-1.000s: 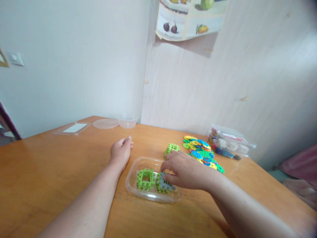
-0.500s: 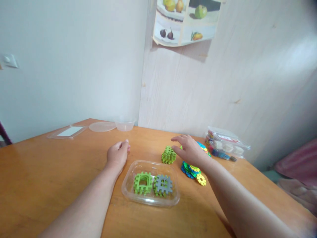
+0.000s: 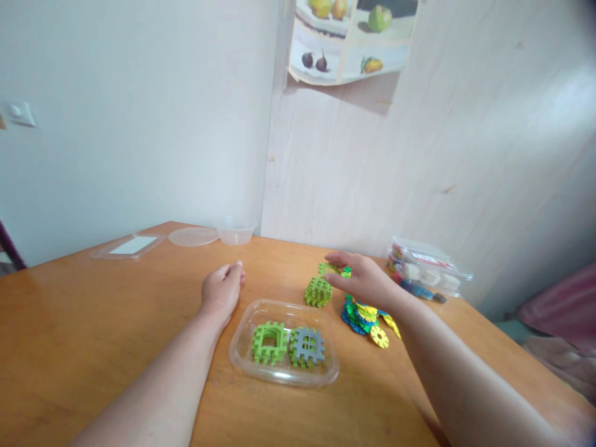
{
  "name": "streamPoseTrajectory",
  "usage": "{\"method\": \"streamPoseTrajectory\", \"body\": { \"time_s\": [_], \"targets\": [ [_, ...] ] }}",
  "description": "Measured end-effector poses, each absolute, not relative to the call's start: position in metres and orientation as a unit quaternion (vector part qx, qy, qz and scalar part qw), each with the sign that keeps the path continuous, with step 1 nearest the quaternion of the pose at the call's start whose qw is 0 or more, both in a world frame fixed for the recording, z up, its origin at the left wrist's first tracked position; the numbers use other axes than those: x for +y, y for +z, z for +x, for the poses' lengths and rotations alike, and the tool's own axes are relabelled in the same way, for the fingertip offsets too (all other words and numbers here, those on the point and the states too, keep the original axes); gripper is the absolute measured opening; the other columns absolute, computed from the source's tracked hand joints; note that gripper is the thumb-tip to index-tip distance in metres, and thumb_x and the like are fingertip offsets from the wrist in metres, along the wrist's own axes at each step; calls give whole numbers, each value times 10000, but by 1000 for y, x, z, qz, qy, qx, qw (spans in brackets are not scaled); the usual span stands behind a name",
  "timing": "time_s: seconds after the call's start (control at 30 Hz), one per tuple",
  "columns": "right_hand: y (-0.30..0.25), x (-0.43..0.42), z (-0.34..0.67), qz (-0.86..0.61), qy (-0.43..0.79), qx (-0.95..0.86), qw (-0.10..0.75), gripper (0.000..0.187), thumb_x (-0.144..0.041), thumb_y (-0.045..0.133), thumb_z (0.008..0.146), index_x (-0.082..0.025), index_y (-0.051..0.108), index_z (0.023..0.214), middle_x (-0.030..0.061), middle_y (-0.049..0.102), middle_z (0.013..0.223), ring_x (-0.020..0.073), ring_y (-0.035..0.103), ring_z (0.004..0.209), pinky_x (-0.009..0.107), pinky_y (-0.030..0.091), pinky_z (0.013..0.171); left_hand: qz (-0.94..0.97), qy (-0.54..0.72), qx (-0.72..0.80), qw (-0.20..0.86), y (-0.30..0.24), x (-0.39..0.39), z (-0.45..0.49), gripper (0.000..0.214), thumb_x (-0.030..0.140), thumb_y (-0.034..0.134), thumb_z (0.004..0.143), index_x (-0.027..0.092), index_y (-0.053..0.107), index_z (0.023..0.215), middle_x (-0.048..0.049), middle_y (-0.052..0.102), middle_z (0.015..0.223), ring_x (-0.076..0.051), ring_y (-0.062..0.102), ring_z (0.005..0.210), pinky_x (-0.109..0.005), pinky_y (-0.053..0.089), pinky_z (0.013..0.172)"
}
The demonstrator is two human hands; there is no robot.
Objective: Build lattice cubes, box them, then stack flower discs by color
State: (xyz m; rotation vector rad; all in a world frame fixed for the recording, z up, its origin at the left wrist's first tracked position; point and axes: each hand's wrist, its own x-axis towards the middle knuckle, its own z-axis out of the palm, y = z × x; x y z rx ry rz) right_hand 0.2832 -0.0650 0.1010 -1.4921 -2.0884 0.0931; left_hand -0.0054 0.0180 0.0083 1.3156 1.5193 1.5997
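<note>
Right hand point(image 3: 361, 280): shifted from tray point(image 3: 282, 376) to green stack point(image 3: 318, 293); fingers parted, cannot tell if pinching.
Grey piece point(image 3: 318, 344): uncovered.
Left hand point(image 3: 221, 290): fingers curled.

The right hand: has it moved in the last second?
Yes. Judged against the clear tray, the right hand has moved from over its right side to beyond its far edge, toward the wall.
</note>
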Motion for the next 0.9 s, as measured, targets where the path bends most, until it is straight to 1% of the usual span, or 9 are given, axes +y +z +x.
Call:
{"method": "streamPoseTrajectory", "body": {
  "time_s": [0.1, 0.27, 0.43, 0.5, 0.53, 0.63, 0.7, 0.8, 0.9],
  "targets": [
    [118, -88, 272, -524, 69, -811, 249, 421, -411, 658, 843, -222, 662, 1219, 60, 725, 1127, 216, 668, 979, 334, 509, 844, 494, 595, 569, 279, 9, 17, -5, 389, 529, 551, 777, 163, 651, 687, -76, 699, 691, -196, 631, 639, -261, 430, 550],
    [130, -123, 241, -460, 75, -878, 109, 353, -402, 662, 845, -254, 688, 1164, 42, 736, 1054, 210, 664, 920, 317, 477, 807, 489, 598, 568, 284, 6, 21, -6, 399, 541, 551, 772, 163, 650, 692, -86, 699, 703, -195, 632, 644, -254, 427, 535],
    [123, -131, 230, -457, 45, -887, 41, 459, -471, 687, 813, -260, 662, 1220, 61, 735, 1063, 256, 663, 959, 347, 460, 806, 490, 598, 567, 285, 6, 21, -6, 396, 533, 544, 774, 160, 654, 697, -85, 691, 692, -185, 614, 625, -251, 420, 527],
    [123, -131, 233, -464, 37, -884, 43, 493, -508, 694, 804, -261, 658, 1229, 67, 732, 1080, 264, 660, 976, 353, 459, 814, 487, 599, 566, 288, 7, 20, -5, 395, 533, 545, 774, 161, 650, 694, -79, 684, 682, -177, 601, 604, -249, 413, 521],
    [124, -129, 236, -469, 35, -881, 51, 475, -511, 687, 812, -260, 663, 1215, 66, 732, 1079, 259, 661, 973, 350, 459, 814, 486, 600, 565, 289, 8, 19, -5, 394, 533, 546, 774, 162, 648, 693, -75, 681, 679, -174, 595, 595, -249, 410, 518],
    [127, -119, 247, -497, 28, -862, 98, 337, -440, 637, 869, -251, 684, 1144, 50, 736, 1046, 223, 667, 931, 328, 466, 804, 489, 600, 566, 285, 9, 18, -5, 390, 531, 545, 779, 166, 645, 684, -63, 675, 665, -171, 591, 588, -252, 409, 525],
    [123, -104, 257, -526, 15, -838, 143, 309, -387, 608, 890, -235, 676, 1149, 52, 734, 1060, 213, 667, 932, 324, 478, 808, 495, 599, 566, 275, 10, 18, -5, 386, 523, 544, 780, 168, 643, 667, -61, 674, 656, -179, 604, 609, -256, 420, 549],
    [107, -76, 274, -568, -10, -800, 196, 351, -340, 580, 898, -190, 657, 1206, 91, 703, 1192, 238, 650, 1044, 365, 478, 912, 494, 601, 564, 277, 10, 17, -5, 379, 520, 550, 774, 166, 649, 678, -70, 692, 685, -195, 634, 654, -260, 438, 570],
    [86, -55, 287, -592, -6, -781, 199, 447, -354, 590, 887, -156, 619, 1286, 122, 661, 1287, 273, 595, 1187, 418, 435, 1024, 486, 598, 568, 290, 10, 17, -5, 386, 530, 552, 771, 163, 657, 714, -82, 704, 715, -204, 643, 662, -257, 436, 547]
  ]
}}
